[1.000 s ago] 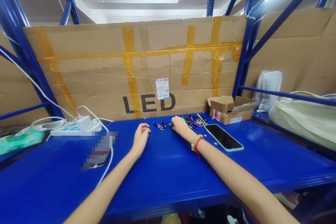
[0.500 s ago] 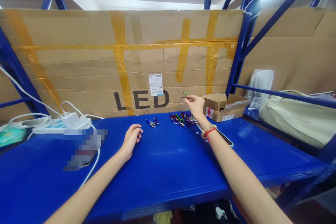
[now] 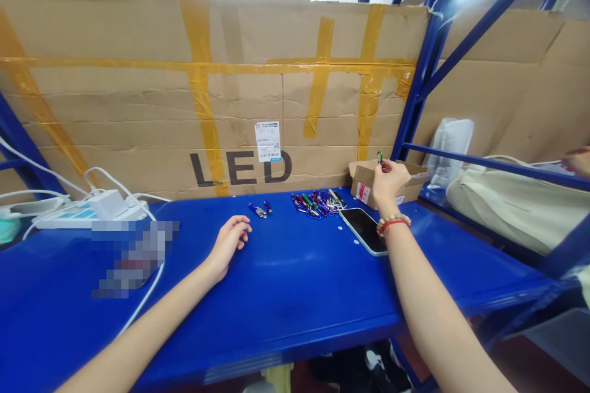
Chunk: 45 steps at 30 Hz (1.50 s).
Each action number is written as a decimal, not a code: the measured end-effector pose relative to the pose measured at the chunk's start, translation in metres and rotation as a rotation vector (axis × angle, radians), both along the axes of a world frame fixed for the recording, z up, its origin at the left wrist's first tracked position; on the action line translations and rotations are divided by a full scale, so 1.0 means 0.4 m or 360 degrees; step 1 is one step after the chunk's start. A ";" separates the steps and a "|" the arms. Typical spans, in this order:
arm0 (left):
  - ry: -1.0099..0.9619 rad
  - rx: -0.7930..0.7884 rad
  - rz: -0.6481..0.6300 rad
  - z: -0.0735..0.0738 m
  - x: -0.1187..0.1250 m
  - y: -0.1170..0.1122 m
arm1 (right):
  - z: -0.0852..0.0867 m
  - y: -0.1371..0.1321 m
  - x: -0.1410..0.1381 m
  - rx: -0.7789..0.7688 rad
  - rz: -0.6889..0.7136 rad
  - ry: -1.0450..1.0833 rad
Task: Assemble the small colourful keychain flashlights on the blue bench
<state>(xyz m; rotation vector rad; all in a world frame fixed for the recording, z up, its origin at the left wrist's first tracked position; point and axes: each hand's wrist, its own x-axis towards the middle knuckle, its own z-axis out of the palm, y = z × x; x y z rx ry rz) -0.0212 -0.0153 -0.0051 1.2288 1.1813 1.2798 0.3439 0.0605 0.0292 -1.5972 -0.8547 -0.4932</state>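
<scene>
My right hand (image 3: pixel 389 183) is raised over the small open cardboard box (image 3: pixel 362 191), its thumb and fingers pinching a small green clip (image 3: pixel 380 158) that looks like a carabiner. Loosely curled and holding nothing, my left hand (image 3: pixel 230 242) rests at the blue tabletop (image 3: pixel 286 295). Just beyond its fingers lie a few small blue tube-shaped pieces (image 3: pixel 257 210). Between my hands, farther back, is a pile of colourful small tubes and carabiner clips (image 3: pixel 318 202). A phone (image 3: pixel 364 230) lies face up beside my right wrist.
A large taped cardboard sheet marked LED (image 3: pixel 239 92) stands along the back. At left are a white power strip (image 3: pixel 69 215) and cables. Blue rack posts (image 3: pixel 419 80) and a cream bag (image 3: pixel 498 202) are at right. Another person's hand (image 3: pixel 578 161) shows at the right edge.
My right hand has moved right with the green clip, from above the pile to over the cardboard box. My left hand has stayed put. Another person's hand has appeared at right.
</scene>
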 end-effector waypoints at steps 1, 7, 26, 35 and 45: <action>-0.0003 -0.0002 -0.0004 0.000 0.000 0.000 | -0.002 0.003 0.001 -0.0015 -0.0014 -0.0036; -0.0015 -0.0005 -0.0035 -0.004 -0.002 0.000 | 0.022 0.001 -0.066 -0.0111 0.0019 -0.0289; -0.0081 0.0060 0.0181 0.005 -0.032 0.042 | -0.079 0.012 -0.655 -0.1602 0.0931 -0.0871; -0.0101 0.0054 0.0151 -0.001 -0.032 0.047 | -0.091 0.004 -0.683 -0.1563 0.0971 -0.1152; -0.0129 0.0015 0.0176 0.004 -0.044 0.045 | -0.103 0.002 -0.697 -0.1496 0.1037 -0.1203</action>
